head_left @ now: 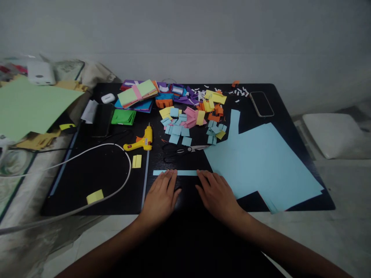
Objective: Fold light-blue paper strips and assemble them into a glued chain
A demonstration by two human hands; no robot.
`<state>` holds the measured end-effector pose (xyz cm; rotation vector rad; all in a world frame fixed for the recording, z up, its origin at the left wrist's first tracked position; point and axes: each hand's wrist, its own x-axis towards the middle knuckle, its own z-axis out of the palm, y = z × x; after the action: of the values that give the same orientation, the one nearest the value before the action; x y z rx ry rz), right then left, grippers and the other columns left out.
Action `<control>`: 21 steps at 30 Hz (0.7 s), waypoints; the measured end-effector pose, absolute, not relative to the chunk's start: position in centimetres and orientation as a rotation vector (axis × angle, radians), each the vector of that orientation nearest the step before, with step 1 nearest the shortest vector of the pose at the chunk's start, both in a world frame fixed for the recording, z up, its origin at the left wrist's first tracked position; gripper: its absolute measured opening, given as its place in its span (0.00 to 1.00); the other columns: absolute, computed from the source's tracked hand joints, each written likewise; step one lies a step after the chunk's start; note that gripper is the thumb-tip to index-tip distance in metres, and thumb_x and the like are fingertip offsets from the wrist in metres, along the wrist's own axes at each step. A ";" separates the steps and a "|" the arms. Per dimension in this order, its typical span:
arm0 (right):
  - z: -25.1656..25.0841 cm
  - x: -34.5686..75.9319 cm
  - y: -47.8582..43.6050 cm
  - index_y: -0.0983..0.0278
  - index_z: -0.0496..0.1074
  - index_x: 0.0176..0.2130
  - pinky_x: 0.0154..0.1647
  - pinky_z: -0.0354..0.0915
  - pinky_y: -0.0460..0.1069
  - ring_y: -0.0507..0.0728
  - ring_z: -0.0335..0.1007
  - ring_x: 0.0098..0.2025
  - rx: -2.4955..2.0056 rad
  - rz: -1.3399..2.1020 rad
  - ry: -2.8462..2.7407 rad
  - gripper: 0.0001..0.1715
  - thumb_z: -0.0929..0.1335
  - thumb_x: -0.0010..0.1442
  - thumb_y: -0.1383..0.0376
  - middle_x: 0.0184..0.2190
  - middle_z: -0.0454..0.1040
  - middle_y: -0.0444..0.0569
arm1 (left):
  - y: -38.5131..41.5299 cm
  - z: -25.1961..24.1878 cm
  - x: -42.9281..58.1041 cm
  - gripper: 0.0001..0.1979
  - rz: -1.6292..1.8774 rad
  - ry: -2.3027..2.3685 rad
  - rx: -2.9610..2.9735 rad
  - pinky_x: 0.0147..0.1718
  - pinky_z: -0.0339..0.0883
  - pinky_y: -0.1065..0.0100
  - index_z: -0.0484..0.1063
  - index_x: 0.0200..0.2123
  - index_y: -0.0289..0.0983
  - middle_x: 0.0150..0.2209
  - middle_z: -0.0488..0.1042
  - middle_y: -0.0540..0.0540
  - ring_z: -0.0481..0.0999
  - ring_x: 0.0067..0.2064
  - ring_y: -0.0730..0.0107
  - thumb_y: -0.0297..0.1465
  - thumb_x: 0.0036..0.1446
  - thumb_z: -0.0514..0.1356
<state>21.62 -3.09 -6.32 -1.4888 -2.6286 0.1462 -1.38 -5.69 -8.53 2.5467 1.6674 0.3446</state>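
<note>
Here's the light-blue paper strip [185, 172], long and narrow, lying flat on the black worktop [110, 181] near the front edge, a little left of centre. It runs straight from left to right, parallel to that near edge, with clean, even long sides and no visible fold or curl. The left end is squared off and bare. Just in from it, the left hand [160, 195] has its fingertips pressed on the strip, hiding a short stretch. The middle section shows clear between the two hands. The right end sits under the fingertips of the right hand [216, 193].
</note>
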 end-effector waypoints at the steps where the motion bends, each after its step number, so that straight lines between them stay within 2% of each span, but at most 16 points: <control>1: -6.2 21.6 -3.0 0.74 0.70 0.63 0.49 0.74 0.61 0.69 0.76 0.52 -1.493 0.149 -2.631 0.24 0.66 0.73 0.65 0.53 0.79 0.66 | -5.8 -8.5 -1.6 0.28 0.348 1.675 2.545 0.65 0.69 0.45 0.58 0.71 0.29 0.62 0.74 0.29 0.75 0.65 0.45 0.37 0.74 0.53; 9: -6.0 21.3 -2.5 0.73 0.73 0.61 0.47 0.71 0.61 0.68 0.75 0.48 -1.496 0.150 -2.641 0.22 0.67 0.73 0.65 0.49 0.79 0.64 | -6.7 -8.4 -2.4 0.29 0.340 1.735 2.527 0.65 0.68 0.43 0.59 0.71 0.27 0.63 0.73 0.26 0.73 0.65 0.42 0.37 0.73 0.54; 13: -5.6 20.8 -1.4 0.73 0.78 0.51 0.43 0.71 0.60 0.66 0.73 0.41 -1.517 0.131 -2.603 0.15 0.66 0.73 0.67 0.41 0.79 0.61 | -6.2 -8.3 -3.1 0.23 0.407 1.727 2.559 0.60 0.73 0.46 0.65 0.67 0.29 0.59 0.77 0.29 0.78 0.61 0.46 0.28 0.72 0.53; 15: -5.4 20.0 -0.7 0.71 0.79 0.49 0.44 0.71 0.59 0.66 0.72 0.44 -1.474 0.182 -2.587 0.12 0.66 0.70 0.72 0.43 0.78 0.62 | -5.9 -8.3 -3.7 0.21 0.456 1.694 2.576 0.56 0.76 0.51 0.69 0.63 0.30 0.57 0.79 0.32 0.80 0.57 0.50 0.22 0.70 0.52; 18: -5.5 18.0 -0.1 0.71 0.77 0.49 0.48 0.71 0.55 0.63 0.71 0.46 -1.204 0.371 -2.639 0.18 0.66 0.62 0.82 0.49 0.76 0.61 | -5.3 -8.3 -4.5 0.20 0.519 1.634 2.595 0.52 0.78 0.55 0.74 0.59 0.30 0.55 0.81 0.35 0.82 0.54 0.53 0.18 0.68 0.51; 21: -6.4 15.7 0.1 0.72 0.76 0.52 0.48 0.72 0.56 0.62 0.69 0.44 -1.017 0.481 -2.676 0.18 0.66 0.65 0.80 0.48 0.76 0.60 | -4.9 -8.0 -5.0 0.18 0.582 1.532 2.602 0.53 0.78 0.57 0.76 0.56 0.30 0.53 0.82 0.36 0.82 0.53 0.56 0.19 0.70 0.52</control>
<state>15.71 0.13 -6.35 -1.0165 -2.6761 0.4807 -4.97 -4.90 -7.96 2.6019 1.5316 0.5820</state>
